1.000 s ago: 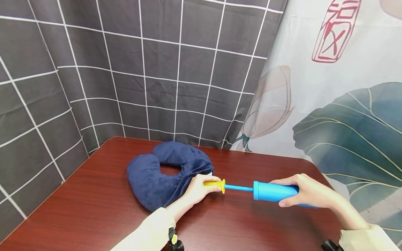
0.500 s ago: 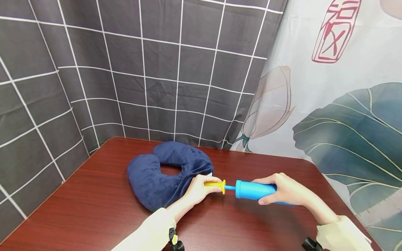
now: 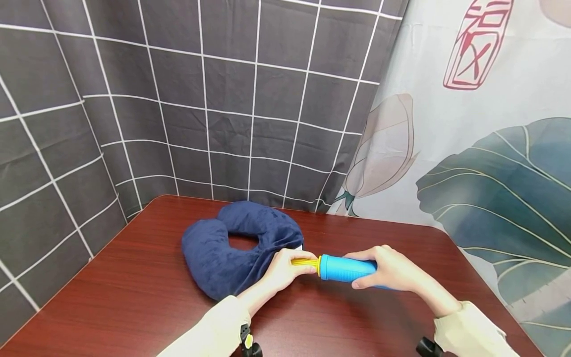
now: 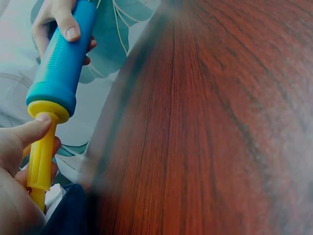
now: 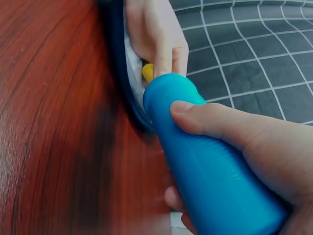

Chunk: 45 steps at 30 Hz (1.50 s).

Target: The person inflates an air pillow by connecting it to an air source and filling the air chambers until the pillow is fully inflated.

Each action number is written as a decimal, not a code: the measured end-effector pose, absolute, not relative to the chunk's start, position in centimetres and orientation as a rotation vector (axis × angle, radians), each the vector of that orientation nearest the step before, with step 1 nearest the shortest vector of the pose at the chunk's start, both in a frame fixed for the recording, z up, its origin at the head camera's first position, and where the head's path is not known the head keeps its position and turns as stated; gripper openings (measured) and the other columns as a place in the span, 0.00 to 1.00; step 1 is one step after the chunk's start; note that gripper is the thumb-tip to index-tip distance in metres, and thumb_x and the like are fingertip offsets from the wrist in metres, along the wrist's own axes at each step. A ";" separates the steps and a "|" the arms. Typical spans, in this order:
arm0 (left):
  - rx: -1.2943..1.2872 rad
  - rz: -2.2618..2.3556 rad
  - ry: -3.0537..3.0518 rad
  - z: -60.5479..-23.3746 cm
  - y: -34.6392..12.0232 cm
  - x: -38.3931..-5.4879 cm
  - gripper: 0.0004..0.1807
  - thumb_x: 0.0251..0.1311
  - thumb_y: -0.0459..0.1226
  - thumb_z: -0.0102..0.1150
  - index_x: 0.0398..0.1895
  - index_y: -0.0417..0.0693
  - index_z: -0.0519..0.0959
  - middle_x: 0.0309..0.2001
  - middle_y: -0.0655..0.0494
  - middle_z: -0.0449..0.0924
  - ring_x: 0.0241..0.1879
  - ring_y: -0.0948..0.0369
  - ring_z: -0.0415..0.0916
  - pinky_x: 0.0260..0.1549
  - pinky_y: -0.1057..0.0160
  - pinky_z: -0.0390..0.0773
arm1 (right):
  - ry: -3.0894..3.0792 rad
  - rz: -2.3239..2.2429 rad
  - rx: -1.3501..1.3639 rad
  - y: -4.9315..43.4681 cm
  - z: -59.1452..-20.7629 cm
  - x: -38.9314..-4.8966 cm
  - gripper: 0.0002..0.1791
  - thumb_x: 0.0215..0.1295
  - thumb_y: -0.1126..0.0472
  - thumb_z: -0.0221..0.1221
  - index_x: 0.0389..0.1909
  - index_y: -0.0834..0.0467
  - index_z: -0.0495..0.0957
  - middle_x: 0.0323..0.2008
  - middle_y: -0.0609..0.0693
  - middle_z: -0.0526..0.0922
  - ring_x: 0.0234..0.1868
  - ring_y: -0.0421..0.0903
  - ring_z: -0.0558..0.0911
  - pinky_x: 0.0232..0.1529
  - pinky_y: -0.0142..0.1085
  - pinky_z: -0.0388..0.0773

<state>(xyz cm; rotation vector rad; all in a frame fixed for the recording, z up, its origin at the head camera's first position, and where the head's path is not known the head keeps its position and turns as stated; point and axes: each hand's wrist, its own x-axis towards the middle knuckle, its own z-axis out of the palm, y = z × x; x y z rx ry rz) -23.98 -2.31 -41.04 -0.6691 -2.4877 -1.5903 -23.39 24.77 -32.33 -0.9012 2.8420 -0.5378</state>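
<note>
A blue hand pump (image 3: 348, 268) with a yellow handle (image 3: 305, 263) is held level above the table. My left hand (image 3: 282, 271) grips the yellow handle, its thumb near the round yellow flange in the left wrist view. Around the blue barrel (image 5: 210, 171) curl the fingers and thumb of my right hand (image 3: 389, 268). The barrel's end meets the flange, and no blue rod shows between them. Just behind my left hand lies a navy U-shaped neck pillow (image 3: 223, 263). A bit of white (image 4: 55, 196) shows beside the handle's end, where the connection is hidden.
The dark red wooden table (image 3: 147, 277) has its back edge against a grey gridded curtain (image 3: 227, 124). To the right hangs a white cloth (image 3: 437, 163) with plant prints. Black wrist devices (image 3: 429, 347) sit near my cream sleeves.
My right hand has slid the blue barrel left toward the yellow handle, and the thin blue rod has gone inside. My left hand and the neck pillow have hardly moved.
</note>
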 end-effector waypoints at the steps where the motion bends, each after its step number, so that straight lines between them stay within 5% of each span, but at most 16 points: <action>1: -0.671 -1.589 -2.486 -41.1 -2.3 -24.0 0.14 0.53 0.42 0.73 0.43 0.48 0.87 0.41 0.56 0.89 0.41 0.61 0.82 0.43 0.70 0.77 | 2.844 -0.533 -0.902 24.8 -32.3 -23.4 0.31 0.50 0.41 0.72 0.57 0.42 0.81 0.43 0.42 0.86 0.36 0.38 0.77 0.32 0.30 0.73; 21: -0.694 -1.632 -2.468 -41.1 -2.4 -24.1 0.14 0.54 0.41 0.72 0.44 0.47 0.87 0.39 0.54 0.88 0.38 0.64 0.82 0.40 0.74 0.78 | 2.922 -0.428 -1.013 31.0 -29.9 -21.4 0.33 0.50 0.34 0.69 0.59 0.37 0.78 0.44 0.36 0.85 0.36 0.29 0.75 0.32 0.28 0.71; 45: -0.693 -1.630 -2.464 -40.9 -2.3 -23.8 0.14 0.54 0.40 0.72 0.44 0.46 0.87 0.39 0.52 0.88 0.37 0.67 0.80 0.39 0.74 0.77 | 2.937 -0.477 -0.946 37.5 -29.2 -19.7 0.33 0.53 0.49 0.73 0.62 0.41 0.77 0.39 0.32 0.83 0.33 0.28 0.73 0.28 0.28 0.66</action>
